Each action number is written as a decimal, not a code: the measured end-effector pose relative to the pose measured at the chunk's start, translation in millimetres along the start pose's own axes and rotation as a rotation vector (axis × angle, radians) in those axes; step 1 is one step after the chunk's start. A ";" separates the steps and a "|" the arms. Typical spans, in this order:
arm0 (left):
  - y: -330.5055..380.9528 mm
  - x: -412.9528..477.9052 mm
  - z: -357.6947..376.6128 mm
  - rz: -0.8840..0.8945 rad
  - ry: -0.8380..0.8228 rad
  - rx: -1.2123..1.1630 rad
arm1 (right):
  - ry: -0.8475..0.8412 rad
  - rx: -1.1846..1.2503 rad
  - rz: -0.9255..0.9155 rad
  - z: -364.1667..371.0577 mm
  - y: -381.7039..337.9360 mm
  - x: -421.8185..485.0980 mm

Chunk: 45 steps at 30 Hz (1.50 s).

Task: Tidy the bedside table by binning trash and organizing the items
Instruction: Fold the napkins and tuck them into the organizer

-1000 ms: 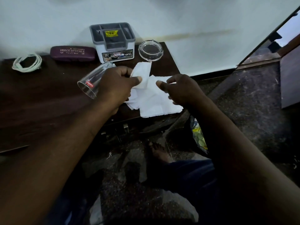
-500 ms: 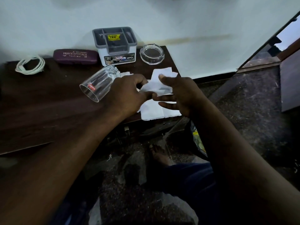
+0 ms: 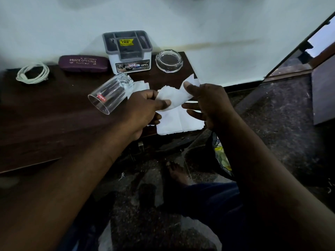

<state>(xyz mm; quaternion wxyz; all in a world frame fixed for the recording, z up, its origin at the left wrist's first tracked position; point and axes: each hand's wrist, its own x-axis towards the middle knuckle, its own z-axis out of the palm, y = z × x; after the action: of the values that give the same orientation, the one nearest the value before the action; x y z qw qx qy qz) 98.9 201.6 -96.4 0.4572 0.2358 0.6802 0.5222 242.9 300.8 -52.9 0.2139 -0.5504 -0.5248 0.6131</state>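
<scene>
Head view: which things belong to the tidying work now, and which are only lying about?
In the job: left hand, right hand, both pinching the crumpled white paper tissue; tilted clear drinking glass by the left hand; flat white tissues underneath.
Lying about: maroon spectacle case; grey-and-white plastic organiser box; round clear glass ashtray; coiled white cable.

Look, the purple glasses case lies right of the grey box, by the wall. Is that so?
No. The head view shows the purple glasses case lying left of the grey box, not right; it is by the wall.
</scene>
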 end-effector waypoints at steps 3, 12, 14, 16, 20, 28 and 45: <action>-2.0 1.8 1.5 -0.047 0.045 -0.070 | -0.057 0.044 0.056 -0.4 -0.8 -1.5; 1.0 1.7 6.0 -0.165 0.017 -0.262 | 0.049 0.079 0.034 -4.9 1.4 1.9; 2.2 0.2 7.5 -0.207 0.025 -0.284 | 0.067 0.069 0.022 -4.6 2.5 4.3; 3.0 0.2 8.3 -0.239 0.051 -0.273 | 0.091 0.072 0.024 -5.3 3.0 6.9; 0.7 0.8 6.5 -0.232 0.050 -0.094 | 0.123 0.097 0.031 -10.1 1.6 9.9; -6.3 -2.2 5.8 -0.153 -0.124 0.385 | 0.289 -0.254 -0.138 -16.6 14.8 21.8; -15.5 1.1 -25.1 0.283 0.060 1.371 | 0.353 -0.685 -0.411 -7.2 32.0 47.8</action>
<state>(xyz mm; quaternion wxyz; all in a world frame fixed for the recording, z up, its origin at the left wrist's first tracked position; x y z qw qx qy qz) 79.0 184.7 -110.3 0.1141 0.5429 0.8312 0.0362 245.0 332.5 -101.4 0.2227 -0.5701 -0.7519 0.2449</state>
